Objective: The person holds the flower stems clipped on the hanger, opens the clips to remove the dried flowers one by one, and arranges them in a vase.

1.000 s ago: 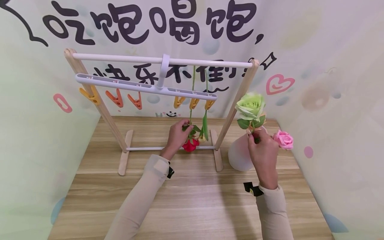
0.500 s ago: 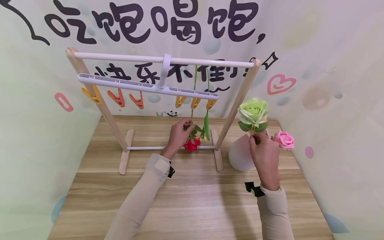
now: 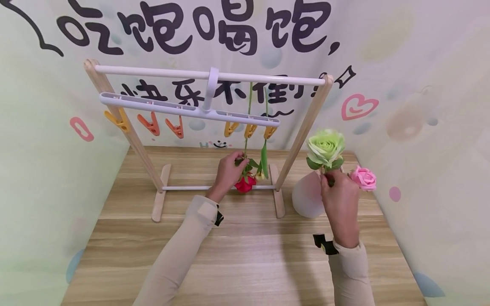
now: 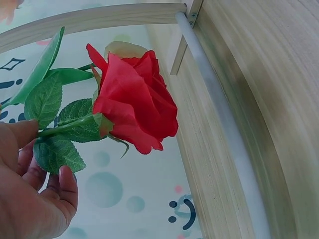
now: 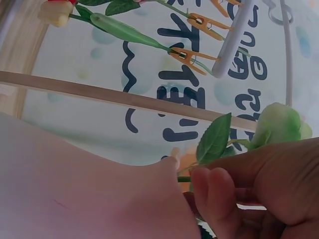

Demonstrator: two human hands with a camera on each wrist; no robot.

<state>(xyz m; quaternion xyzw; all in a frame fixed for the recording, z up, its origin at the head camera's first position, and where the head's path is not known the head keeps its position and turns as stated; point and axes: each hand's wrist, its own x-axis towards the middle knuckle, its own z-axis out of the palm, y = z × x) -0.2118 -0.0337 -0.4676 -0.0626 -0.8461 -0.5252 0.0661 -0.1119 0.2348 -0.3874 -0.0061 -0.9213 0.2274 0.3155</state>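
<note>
A red rose (image 3: 245, 184) hangs head down, its stem running up to a yellow clip (image 3: 250, 130) on the lilac hanger (image 3: 187, 111). My left hand (image 3: 227, 174) pinches that stem by the leaves, just above the bloom; the left wrist view shows thumb and fingertips around the leafy stem (image 4: 70, 125). At the right, my right hand (image 3: 340, 197) pinches a light green rose (image 3: 326, 147) by its stem, bloom up, over the mouth of a white vase (image 3: 306, 197). The stem's lower end is hidden by the vase wall (image 5: 89, 184) and fingers.
A pink rose (image 3: 363, 178) leans out past the vase's right side. A cream flower (image 5: 54, 12) hangs beside the red rose from another clip. Orange clips (image 3: 149, 124) dangle at the hanger's left. The wooden rack (image 3: 308, 123) stands between me and the wall.
The green rose and my right hand have sunk a little lower over the vase and shifted slightly right. My left hand keeps its place on the red rose's stem.
</note>
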